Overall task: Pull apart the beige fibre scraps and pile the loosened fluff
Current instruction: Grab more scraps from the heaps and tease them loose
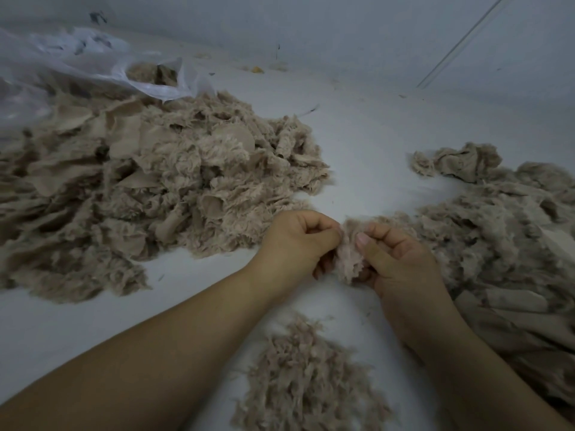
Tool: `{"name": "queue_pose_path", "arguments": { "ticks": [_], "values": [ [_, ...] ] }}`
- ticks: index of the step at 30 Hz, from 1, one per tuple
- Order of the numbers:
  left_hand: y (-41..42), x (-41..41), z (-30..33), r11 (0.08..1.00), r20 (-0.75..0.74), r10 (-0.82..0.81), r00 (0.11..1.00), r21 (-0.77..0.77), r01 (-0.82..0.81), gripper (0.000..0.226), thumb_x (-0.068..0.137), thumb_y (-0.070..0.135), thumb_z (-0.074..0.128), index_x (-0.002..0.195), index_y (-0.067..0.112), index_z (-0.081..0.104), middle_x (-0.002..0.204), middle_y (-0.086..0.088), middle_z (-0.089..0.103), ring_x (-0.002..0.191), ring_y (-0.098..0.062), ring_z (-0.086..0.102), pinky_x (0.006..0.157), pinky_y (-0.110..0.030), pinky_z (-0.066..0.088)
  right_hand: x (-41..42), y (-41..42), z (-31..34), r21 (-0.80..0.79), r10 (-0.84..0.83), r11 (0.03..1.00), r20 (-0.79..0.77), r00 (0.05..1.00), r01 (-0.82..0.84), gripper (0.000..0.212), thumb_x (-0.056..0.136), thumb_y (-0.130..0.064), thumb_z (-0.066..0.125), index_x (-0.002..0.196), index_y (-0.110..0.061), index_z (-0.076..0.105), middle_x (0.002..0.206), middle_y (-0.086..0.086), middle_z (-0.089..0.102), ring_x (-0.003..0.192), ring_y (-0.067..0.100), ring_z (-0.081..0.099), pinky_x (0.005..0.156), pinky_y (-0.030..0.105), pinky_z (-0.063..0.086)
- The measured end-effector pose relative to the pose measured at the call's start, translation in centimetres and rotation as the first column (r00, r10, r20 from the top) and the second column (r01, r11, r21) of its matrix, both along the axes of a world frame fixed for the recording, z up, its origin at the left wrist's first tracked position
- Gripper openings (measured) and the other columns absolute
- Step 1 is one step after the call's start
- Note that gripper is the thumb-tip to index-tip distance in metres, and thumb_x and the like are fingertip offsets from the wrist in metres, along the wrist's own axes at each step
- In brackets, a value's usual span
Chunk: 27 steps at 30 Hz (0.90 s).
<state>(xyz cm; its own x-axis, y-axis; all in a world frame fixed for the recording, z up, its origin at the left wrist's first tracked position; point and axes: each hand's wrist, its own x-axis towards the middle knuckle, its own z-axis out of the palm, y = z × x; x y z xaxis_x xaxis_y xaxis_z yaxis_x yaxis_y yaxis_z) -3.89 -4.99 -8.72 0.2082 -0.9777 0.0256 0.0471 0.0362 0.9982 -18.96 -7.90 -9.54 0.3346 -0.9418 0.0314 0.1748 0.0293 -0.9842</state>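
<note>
White desk (357, 144) is carrying, from left, a plastic bag (93, 66), a large scrap heap (149, 181), then the left hand (295, 241) and right hand (401, 262) pinching one fibre scrap (350, 250) above the loosened fluff pile (308, 377); more scraps (504, 228) are crowding the right edge.

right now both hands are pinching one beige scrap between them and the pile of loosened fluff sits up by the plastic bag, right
Not quite. In the head view the left hand and right hand do pinch one beige scrap, but the loosened fluff pile lies near the person, between the forearms, far from the plastic bag.
</note>
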Motion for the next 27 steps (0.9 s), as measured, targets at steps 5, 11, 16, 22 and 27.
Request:
{"name": "queue_pose_path", "arguments": {
  "ticks": [5,11,16,22,27],
  "values": [
    [-0.40,0.52,0.23,0.997,-0.179,-0.045,0.983,0.052,0.055,0.028,0.093,0.018,0.058,0.086,-0.010,0.058,0.065,-0.022,0.055,0.046,-0.028,0.054,0.041,-0.028,0.042,0.05,-0.02,0.00,0.020,0.002,1.000,0.016,1.000,-0.003,0.018,0.081,-0.029,0.066,0.092,-0.018,0.076,0.090,0.015,0.075,0.078,0.025,0.068,0.074,0.040,0.058],
    [-0.08,-0.07,0.14,0.994,-0.030,-0.100,0.994,0.045,0.102,0.015,0.091,0.010,0.067,0.080,0.004,0.060,0.056,-0.014,0.061,0.040,-0.019,0.056,0.037,-0.026,0.045,0.08,-0.03,0.12,0.083,-0.056,0.995,-0.008,0.998,0.056,0.016,0.096,-0.016,0.058,0.099,-0.002,0.066,0.096,0.033,0.066,0.079,0.035,0.060,0.079,0.055,0.054],
    [0.02,-0.09,0.18,0.998,-0.076,-0.057,0.995,-0.002,0.057,0.020,0.093,0.007,0.063,0.074,0.004,0.060,0.050,-0.013,0.056,0.035,-0.018,0.052,0.035,-0.022,0.040,0.20,0.41,0.50,-0.060,-0.003,0.998,-0.168,0.986,-0.008,0.037,0.075,-0.045,0.072,0.080,-0.009,0.065,0.058,0.001,0.060,0.052,0.010,0.052,0.048,0.020,0.044],
    [-0.15,0.02,0.02,0.990,-0.073,0.070,0.995,-0.118,-0.078,0.015,0.095,0.008,0.060,0.081,0.003,0.061,0.060,-0.020,0.061,0.038,-0.018,0.049,0.037,-0.020,0.039,-0.02,-0.13,-0.10,-0.009,0.056,0.998,-0.263,0.963,-0.060,0.033,0.088,-0.003,0.063,0.058,-0.019,0.061,0.049,0.001,0.045,0.041,0.010,0.032,0.040,0.020,0.028],
    [-0.27,0.08,-0.23,0.987,-0.066,0.087,0.994,-0.132,-0.095,0.016,0.094,0.009,0.062,0.080,0.001,0.060,0.056,-0.016,0.058,0.037,-0.019,0.047,0.037,-0.022,0.039,0.00,0.17,0.10,-0.046,0.096,0.993,-0.254,0.962,-0.112,0.033,0.080,-0.029,0.065,0.062,-0.004,0.053,0.053,0.006,0.039,0.044,0.012,0.028,0.040,0.021,0.025]
  ]
}}
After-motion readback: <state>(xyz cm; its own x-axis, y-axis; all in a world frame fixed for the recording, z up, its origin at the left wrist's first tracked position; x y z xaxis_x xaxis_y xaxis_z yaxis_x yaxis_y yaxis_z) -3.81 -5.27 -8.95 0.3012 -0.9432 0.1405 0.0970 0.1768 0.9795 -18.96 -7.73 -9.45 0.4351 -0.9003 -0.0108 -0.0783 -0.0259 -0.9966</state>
